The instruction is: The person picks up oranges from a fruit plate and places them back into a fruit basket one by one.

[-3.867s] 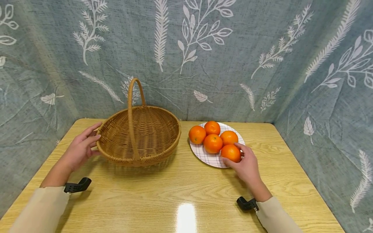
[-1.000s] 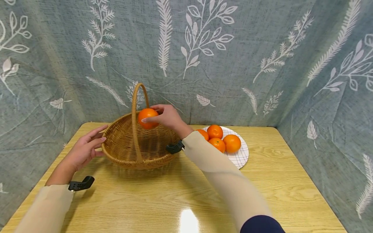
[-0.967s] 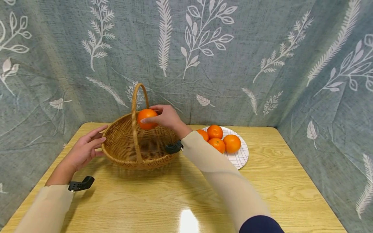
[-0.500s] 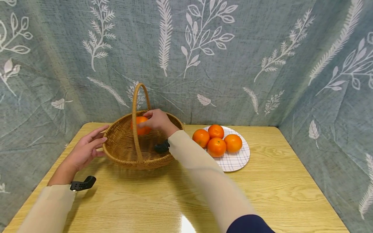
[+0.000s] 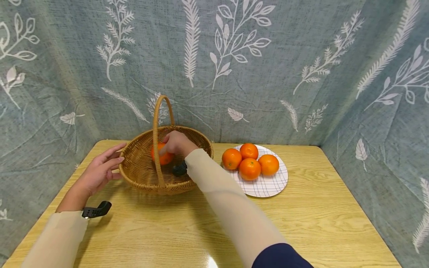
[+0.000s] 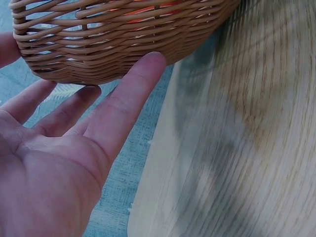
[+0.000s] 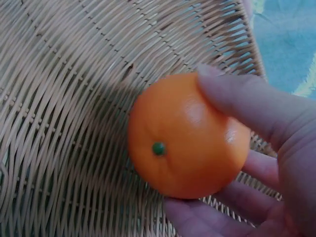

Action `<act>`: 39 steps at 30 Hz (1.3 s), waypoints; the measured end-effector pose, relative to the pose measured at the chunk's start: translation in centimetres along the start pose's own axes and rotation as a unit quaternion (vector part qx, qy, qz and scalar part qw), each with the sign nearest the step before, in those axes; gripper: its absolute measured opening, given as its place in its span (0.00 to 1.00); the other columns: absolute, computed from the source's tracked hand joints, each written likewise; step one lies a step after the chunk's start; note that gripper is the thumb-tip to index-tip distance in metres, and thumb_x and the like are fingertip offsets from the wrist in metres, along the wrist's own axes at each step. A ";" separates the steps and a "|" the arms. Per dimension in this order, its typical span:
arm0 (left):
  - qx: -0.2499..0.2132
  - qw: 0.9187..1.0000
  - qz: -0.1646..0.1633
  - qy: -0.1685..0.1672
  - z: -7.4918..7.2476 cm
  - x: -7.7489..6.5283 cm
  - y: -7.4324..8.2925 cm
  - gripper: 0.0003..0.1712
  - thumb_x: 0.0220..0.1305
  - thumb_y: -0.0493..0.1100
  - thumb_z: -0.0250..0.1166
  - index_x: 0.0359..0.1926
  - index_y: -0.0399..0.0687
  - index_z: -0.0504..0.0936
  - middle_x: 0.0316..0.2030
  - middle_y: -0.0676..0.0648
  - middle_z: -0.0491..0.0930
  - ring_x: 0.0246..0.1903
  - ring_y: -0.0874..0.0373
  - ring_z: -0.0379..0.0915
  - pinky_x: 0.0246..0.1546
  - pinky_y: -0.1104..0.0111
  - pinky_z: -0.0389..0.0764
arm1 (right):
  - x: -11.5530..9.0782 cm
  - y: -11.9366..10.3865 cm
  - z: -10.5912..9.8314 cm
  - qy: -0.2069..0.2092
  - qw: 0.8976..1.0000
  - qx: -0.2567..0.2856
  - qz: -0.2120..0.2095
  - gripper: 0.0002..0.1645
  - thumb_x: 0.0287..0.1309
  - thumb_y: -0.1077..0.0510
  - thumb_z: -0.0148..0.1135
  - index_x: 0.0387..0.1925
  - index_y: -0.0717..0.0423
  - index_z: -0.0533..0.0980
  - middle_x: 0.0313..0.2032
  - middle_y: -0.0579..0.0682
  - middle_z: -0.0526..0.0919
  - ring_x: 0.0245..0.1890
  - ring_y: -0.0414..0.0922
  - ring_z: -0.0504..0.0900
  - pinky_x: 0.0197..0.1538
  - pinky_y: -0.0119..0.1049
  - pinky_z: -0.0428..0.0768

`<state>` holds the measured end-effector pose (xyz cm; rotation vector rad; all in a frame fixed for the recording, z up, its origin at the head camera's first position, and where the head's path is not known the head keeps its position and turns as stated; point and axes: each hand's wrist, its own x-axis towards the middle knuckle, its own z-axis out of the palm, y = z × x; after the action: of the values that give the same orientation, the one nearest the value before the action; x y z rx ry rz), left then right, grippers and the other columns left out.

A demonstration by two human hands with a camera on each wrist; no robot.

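A brown wicker basket [image 5: 139,163] with an arched handle stands at the left of the table in the head view. My left hand [image 5: 97,172] touches its left side; the left wrist view shows the fairly straight thumb [image 6: 121,106] and fingers against the outer weave. Inside the basket my right hand [image 5: 178,143] holds an orange [image 5: 166,159], partly hidden behind the handle. In the right wrist view the thumb lies over one side of the orange [image 7: 173,143] and fingers curl round the other. Its green stem spot faces the camera, close over the woven wall.
To the right, a white checked plate [image 5: 268,188] bears several more oranges [image 5: 249,169] grouped at its back left. Behind the wooden table [image 5: 321,208] hangs a grey-blue curtain [image 5: 207,108] with white leaf prints, folding forward along both sides.
My right hand took an orange from the plate's front, carried it left over the basket, then lowered it inside past the handle. My left hand stays at the basket's side.
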<state>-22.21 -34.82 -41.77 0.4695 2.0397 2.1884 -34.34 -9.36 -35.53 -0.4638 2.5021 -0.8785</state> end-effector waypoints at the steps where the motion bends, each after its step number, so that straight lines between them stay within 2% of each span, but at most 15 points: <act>1: 0.000 1.000 0.000 0.000 0.0 0.0 0.0 0.35 0.82 0.37 0.48 0.83 0.50 0.49 0.61 0.58 0.73 0.50 0.62 0.84 0.42 0.65 0.89 | 0.1 -0.1 0.0 -0.006 1.000 -0.012 0.002 0.34 0.56 0.51 0.78 0.65 0.48 0.79 0.62 0.47 0.80 0.52 0.43 0.81 0.45 0.33 0.83; 6: -0.002 1.000 -0.002 0.002 0.0 0.1 -0.2 0.34 0.82 0.37 0.48 0.83 0.52 0.50 0.61 0.58 0.74 0.50 0.61 0.84 0.41 0.65 0.89 | 0.4 -0.4 0.3 -0.032 0.998 -0.048 0.025 0.39 0.56 0.51 0.78 0.69 0.45 0.75 0.66 0.45 0.78 0.57 0.43 0.80 0.45 0.31 0.82; 13: 0.002 1.000 -0.007 0.007 -0.1 0.0 -0.3 0.34 0.82 0.37 0.48 0.82 0.54 0.52 0.61 0.57 0.73 0.50 0.61 0.84 0.42 0.65 0.89 | 0.8 -0.9 0.4 -0.059 0.992 -0.109 0.028 0.42 0.55 0.49 0.78 0.70 0.46 0.73 0.64 0.45 0.78 0.51 0.41 0.80 0.42 0.30 0.82; 16: -0.003 1.000 -0.009 0.006 -0.1 0.0 -0.2 0.34 0.82 0.37 0.48 0.82 0.54 0.52 0.61 0.57 0.73 0.50 0.61 0.84 0.42 0.65 0.89 | 0.7 -0.9 0.5 -0.074 0.992 -0.094 0.034 0.43 0.58 0.51 0.76 0.73 0.45 0.70 0.67 0.44 0.75 0.50 0.41 0.81 0.41 0.31 0.83; 20: -0.009 1.000 -0.009 0.005 0.0 0.1 0.0 0.35 0.82 0.37 0.48 0.83 0.52 0.50 0.61 0.57 0.73 0.49 0.61 0.84 0.42 0.64 0.89 | 0.4 -0.6 0.5 -0.081 0.994 -0.061 0.048 0.46 0.58 0.52 0.76 0.76 0.42 0.66 0.70 0.43 0.73 0.49 0.42 0.83 0.40 0.33 0.85; 22: -0.011 1.000 -0.008 0.005 0.0 0.1 0.1 0.35 0.82 0.37 0.48 0.83 0.50 0.49 0.61 0.56 0.73 0.49 0.60 0.84 0.41 0.64 0.89 | 0.2 -0.4 0.5 -0.079 0.994 -0.061 0.044 0.47 0.58 0.51 0.76 0.76 0.42 0.66 0.70 0.43 0.73 0.47 0.41 0.83 0.40 0.33 0.85; 25: -0.011 1.000 -0.008 0.005 0.0 0.1 0.1 0.35 0.82 0.37 0.48 0.83 0.48 0.48 0.61 0.56 0.74 0.49 0.60 0.84 0.41 0.64 0.89 | -0.1 -0.1 0.3 -0.076 0.995 -0.059 0.030 0.46 0.58 0.50 0.76 0.76 0.42 0.67 0.68 0.42 0.74 0.41 0.38 0.81 0.39 0.32 0.84; 26: -0.011 1.000 -0.008 0.005 0.0 0.1 0.1 0.35 0.82 0.37 0.48 0.83 0.47 0.48 0.61 0.56 0.75 0.49 0.60 0.84 0.41 0.64 0.89 | -0.2 0.0 0.1 -0.077 0.995 -0.052 0.023 0.45 0.58 0.50 0.76 0.75 0.43 0.67 0.66 0.43 0.76 0.35 0.39 0.78 0.36 0.33 0.82; 28: -0.004 1.000 -0.010 0.005 0.1 0.1 0.1 0.35 0.82 0.37 0.49 0.83 0.47 0.48 0.61 0.57 0.74 0.49 0.61 0.84 0.41 0.64 0.89 | -0.5 0.2 -0.3 -0.079 0.996 -0.037 0.008 0.45 0.58 0.50 0.76 0.75 0.45 0.68 0.57 0.46 0.82 0.25 0.39 0.70 0.30 0.33 0.76; 30: 0.003 1.000 -0.012 0.005 0.1 0.1 0.1 0.36 0.82 0.38 0.49 0.83 0.47 0.47 0.61 0.57 0.73 0.49 0.61 0.84 0.41 0.64 0.89 | -0.7 0.5 -1.0 -0.077 0.997 -0.030 -0.014 0.44 0.58 0.48 0.77 0.73 0.47 0.69 0.52 0.49 0.82 0.22 0.40 0.63 0.28 0.35 0.69; 32: 0.009 1.000 -0.015 0.007 0.2 0.2 0.2 0.36 0.82 0.39 0.49 0.83 0.47 0.47 0.61 0.57 0.73 0.49 0.62 0.84 0.41 0.64 0.89 | -1.0 0.8 -1.9 -0.071 0.996 -0.036 -0.039 0.44 0.57 0.45 0.77 0.72 0.47 0.70 0.52 0.51 0.82 0.24 0.42 0.63 0.30 0.36 0.67; 33: 0.012 1.000 -0.016 0.008 0.2 0.2 0.2 0.36 0.82 0.39 0.49 0.83 0.47 0.47 0.61 0.57 0.72 0.49 0.62 0.84 0.41 0.65 0.89 | -1.2 0.9 -2.4 -0.065 0.996 -0.039 -0.050 0.44 0.57 0.44 0.77 0.72 0.47 0.70 0.55 0.51 0.81 0.29 0.41 0.69 0.33 0.35 0.71; 35: 0.014 1.000 -0.016 0.010 0.2 0.2 0.3 0.36 0.82 0.39 0.50 0.83 0.47 0.47 0.60 0.57 0.72 0.49 0.62 0.84 0.41 0.65 0.89 | -1.5 1.3 -3.4 -0.050 0.995 -0.038 -0.079 0.44 0.57 0.42 0.76 0.72 0.49 0.71 0.63 0.50 0.77 0.43 0.43 0.78 0.44 0.35 0.78; 37: 0.013 1.000 -0.017 0.012 0.2 0.1 0.3 0.36 0.82 0.40 0.50 0.83 0.47 0.47 0.60 0.57 0.72 0.49 0.62 0.84 0.41 0.65 0.89 | -1.8 1.7 -4.3 -0.038 0.993 -0.020 -0.108 0.45 0.58 0.42 0.76 0.72 0.50 0.70 0.67 0.51 0.75 0.58 0.46 0.78 0.57 0.38 0.80; 39: 0.013 1.000 -0.017 0.014 -0.1 0.1 0.3 0.36 0.82 0.39 0.49 0.83 0.48 0.48 0.60 0.57 0.72 0.48 0.62 0.84 0.40 0.65 0.89 | -2.1 2.2 -5.2 -0.034 0.991 0.013 -0.132 0.45 0.58 0.43 0.75 0.73 0.50 0.70 0.69 0.52 0.75 0.67 0.48 0.75 0.64 0.42 0.78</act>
<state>-22.26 -34.88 -41.44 0.4072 2.0777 2.1629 -35.56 -4.16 -32.68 -0.8169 2.3994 -0.9747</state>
